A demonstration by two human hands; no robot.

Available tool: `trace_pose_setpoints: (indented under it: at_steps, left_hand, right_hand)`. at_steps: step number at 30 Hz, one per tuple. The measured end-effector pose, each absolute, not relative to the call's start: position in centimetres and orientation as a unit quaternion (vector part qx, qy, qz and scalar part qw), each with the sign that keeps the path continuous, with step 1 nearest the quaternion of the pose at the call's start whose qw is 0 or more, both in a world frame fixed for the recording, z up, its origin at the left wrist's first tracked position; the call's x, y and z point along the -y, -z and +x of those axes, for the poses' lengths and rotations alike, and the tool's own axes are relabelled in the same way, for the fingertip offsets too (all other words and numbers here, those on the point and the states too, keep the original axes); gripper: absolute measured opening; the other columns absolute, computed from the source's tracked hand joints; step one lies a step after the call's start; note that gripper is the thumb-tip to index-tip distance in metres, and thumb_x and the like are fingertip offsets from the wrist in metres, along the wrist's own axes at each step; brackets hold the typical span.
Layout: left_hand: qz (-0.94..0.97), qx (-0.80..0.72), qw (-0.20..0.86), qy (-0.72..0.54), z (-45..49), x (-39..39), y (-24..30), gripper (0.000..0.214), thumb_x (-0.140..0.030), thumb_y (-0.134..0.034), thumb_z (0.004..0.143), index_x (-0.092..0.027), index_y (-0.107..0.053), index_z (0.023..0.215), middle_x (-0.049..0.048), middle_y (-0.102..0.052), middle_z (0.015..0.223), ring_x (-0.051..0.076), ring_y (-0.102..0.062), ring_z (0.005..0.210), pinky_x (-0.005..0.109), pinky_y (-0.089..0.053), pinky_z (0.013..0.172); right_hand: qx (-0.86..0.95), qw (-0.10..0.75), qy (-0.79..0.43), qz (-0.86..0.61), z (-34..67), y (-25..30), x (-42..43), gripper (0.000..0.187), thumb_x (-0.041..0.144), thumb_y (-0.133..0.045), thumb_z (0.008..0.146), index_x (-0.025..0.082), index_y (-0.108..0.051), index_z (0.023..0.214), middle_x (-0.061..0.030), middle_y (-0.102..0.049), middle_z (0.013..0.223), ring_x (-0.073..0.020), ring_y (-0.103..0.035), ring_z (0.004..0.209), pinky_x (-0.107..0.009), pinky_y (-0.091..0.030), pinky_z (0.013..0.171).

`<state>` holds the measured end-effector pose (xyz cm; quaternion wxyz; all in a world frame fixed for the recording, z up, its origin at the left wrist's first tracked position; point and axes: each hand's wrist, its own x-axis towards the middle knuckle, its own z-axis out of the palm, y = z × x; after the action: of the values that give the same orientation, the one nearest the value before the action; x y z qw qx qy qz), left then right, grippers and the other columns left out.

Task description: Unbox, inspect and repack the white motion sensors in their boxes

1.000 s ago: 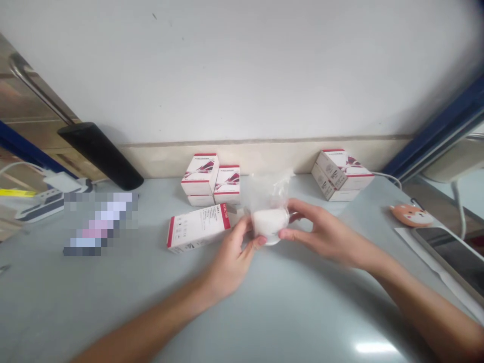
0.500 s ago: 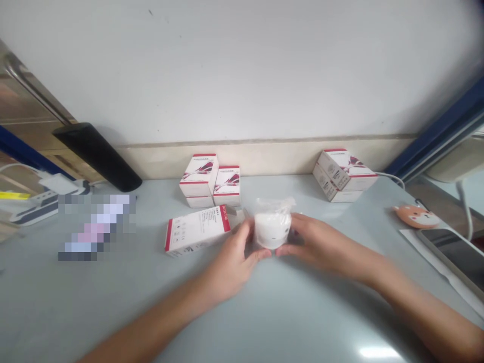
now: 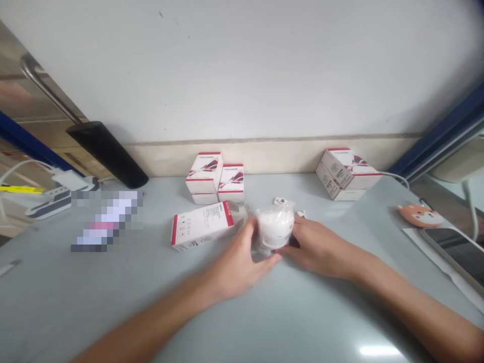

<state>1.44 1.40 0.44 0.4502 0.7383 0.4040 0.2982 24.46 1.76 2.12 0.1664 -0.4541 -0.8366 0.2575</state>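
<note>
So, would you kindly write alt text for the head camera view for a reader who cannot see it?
A left hand and a right hand hold a white round object in clear plastic between them at a pale grey counter. White and red boxes stand behind it, with one box lying on its side to the left.

Even, bright indoor light is washing over the grey tabletop (image 3: pixel 113 312), and a white glare patch (image 3: pixel 378 350) is shining near its front edge. A soft shadow is falling across it beneath the right forearm (image 3: pixel 401 297). The left hand (image 3: pixel 236 267) is blurring slightly above it, a coarse mosaic patch (image 3: pixel 106 222) is obscuring detail at its left, and the wide lens is bending the blue frame (image 3: pixel 434 131) beyond its right end
</note>
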Motion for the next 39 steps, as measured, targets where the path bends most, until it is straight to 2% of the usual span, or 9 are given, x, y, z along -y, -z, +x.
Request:
trace_pose_setpoints:
  at_steps: [4,8,11,16,22,27,30,33,39]
  left_hand:
    - [0.726,-0.412,0.425,-0.349,1.7,-1.2,-0.6,0.051,-0.041,-0.076,0.093,-0.029,-0.057,0.138,0.0076,-0.068,0.138,0.029,-0.064,0.13,0.043,-0.052,0.109]
    - [0.713,-0.447,0.431,-0.325,1.8,-1.0,-0.8,0.049,-0.045,-0.082,0.087,-0.028,-0.066,0.13,0.0069,-0.073,0.13,0.031,-0.067,0.124,0.045,-0.055,0.104]
    - [0.649,-0.431,0.501,-0.377,1.8,-1.0,-1.5,0.049,-0.042,-0.085,0.085,-0.024,-0.068,0.127,0.0091,-0.075,0.129,0.031,-0.069,0.122,0.043,-0.057,0.102]
    - [0.482,-0.369,0.649,-0.459,1.8,-1.3,-3.6,0.052,-0.04,-0.083,0.089,-0.02,-0.064,0.133,0.0127,-0.074,0.132,0.032,-0.071,0.122,0.041,-0.058,0.1]
    - [0.384,-0.303,0.72,-0.492,1.7,-1.8,-4.4,0.055,-0.031,-0.074,0.097,-0.03,-0.056,0.149,0.0077,-0.07,0.141,0.03,-0.063,0.135,0.047,-0.053,0.112]
    - [0.386,-0.282,0.737,-0.477,1.6,-1.9,-4.1,0.057,-0.026,-0.074,0.097,-0.03,-0.057,0.15,0.0071,-0.072,0.139,0.03,-0.061,0.138,0.046,-0.048,0.118]
    - [0.396,-0.288,0.727,-0.482,1.7,-2.0,-4.5,0.057,-0.027,-0.075,0.096,-0.028,-0.057,0.15,0.008,-0.071,0.141,0.03,-0.06,0.139,0.048,-0.045,0.121]
    - [0.429,-0.3,0.709,-0.472,1.7,-1.9,-4.7,0.056,-0.032,-0.076,0.095,-0.027,-0.056,0.148,0.0095,-0.067,0.145,0.031,-0.061,0.138,0.049,-0.049,0.117]
    - [0.559,-0.373,0.577,-0.464,1.5,-1.3,-3.3,0.097,-0.031,-0.082,0.089,-0.043,-0.019,0.162,0.0097,-0.051,0.16,0.028,-0.064,0.135,0.045,-0.059,0.108]
  right_hand:
    - [0.858,0.17,-0.255,-0.411,24.3,-2.4,-1.7,0.014,0.022,-0.06,0.098,0.022,-0.064,0.111,-0.0112,-0.069,0.121,-0.028,-0.065,0.106,-0.041,-0.051,0.093]
    - [0.834,0.181,-0.344,-0.391,24.8,-3.0,-1.6,0.023,0.017,-0.061,0.096,0.024,-0.063,0.118,-0.0071,-0.071,0.119,-0.0244,-0.066,0.101,-0.037,-0.053,0.089]
    - [0.799,0.196,-0.399,-0.406,25.3,-3.4,-1.5,0.031,0.026,-0.068,0.097,0.026,-0.062,0.128,-0.005,-0.072,0.113,-0.023,-0.065,0.093,-0.035,-0.054,0.082]
    - [0.749,0.275,-0.429,-0.423,25.4,-4.3,-1.5,0.04,0.047,-0.069,0.1,0.03,-0.064,0.136,-0.0057,-0.07,0.122,-0.0252,-0.064,0.106,-0.037,-0.054,0.091]
    - [0.639,0.39,-0.497,-0.44,24.6,-3.9,-1.4,0.048,0.052,-0.066,0.102,0.035,-0.055,0.146,-0.0061,-0.065,0.132,-0.0198,-0.065,0.096,-0.033,-0.056,0.079]
    - [0.588,0.404,-0.583,-0.389,23.7,-4.1,-1.4,0.036,0.049,-0.07,0.1,0.026,-0.065,0.127,-0.0052,-0.07,0.113,-0.0189,-0.07,0.093,-0.031,-0.058,0.082]
    - [0.561,0.461,-0.54,-0.426,23.5,-4.6,-1.4,0.029,0.048,-0.072,0.099,0.021,-0.07,0.11,-0.003,-0.07,0.095,-0.016,-0.068,0.078,-0.031,-0.058,0.076]
    - [0.545,0.493,-0.49,-0.468,23.8,-4.7,-1.5,0.032,0.051,-0.07,0.1,0.02,-0.071,0.108,-0.0015,-0.069,0.084,-0.0154,-0.066,0.07,-0.031,-0.056,0.071]
    - [0.533,0.536,-0.453,-0.472,24.3,-4.1,-1.8,0.026,0.049,-0.072,0.099,0.023,-0.068,0.097,0.0001,-0.067,0.082,-0.014,-0.061,0.062,-0.029,-0.052,0.059]
